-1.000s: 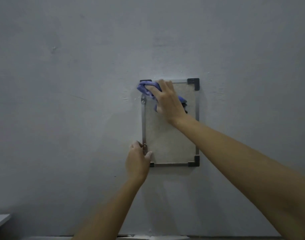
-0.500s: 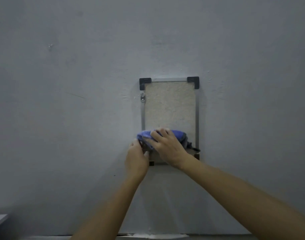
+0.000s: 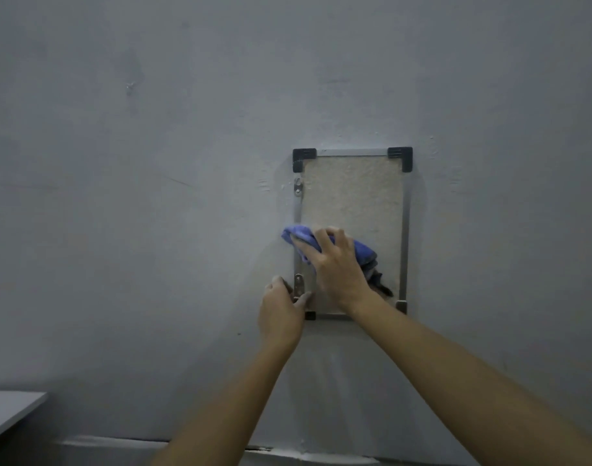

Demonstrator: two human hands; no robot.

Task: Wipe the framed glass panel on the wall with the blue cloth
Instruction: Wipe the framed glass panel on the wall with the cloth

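Blue cloth (image 3: 299,234) sits bunched in the right hand (image 3: 338,269), fingers curled round it, hiding the lower glass panel (image 3: 353,196). Just below, the left hand (image 3: 280,316) pinches its edge beside a clip (image 3: 299,286). Grey wall (image 3: 153,196) all around.

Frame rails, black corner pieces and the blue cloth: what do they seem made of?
Thin grey frame rails: likely metal, perhaps aluminium, with a dull pale sheen. Black corner pieces: probably moulded plastic, matte, no shine. Crumpled blue cloth: soft fabric, maybe microfibre; it bunches into folds under the right hand.
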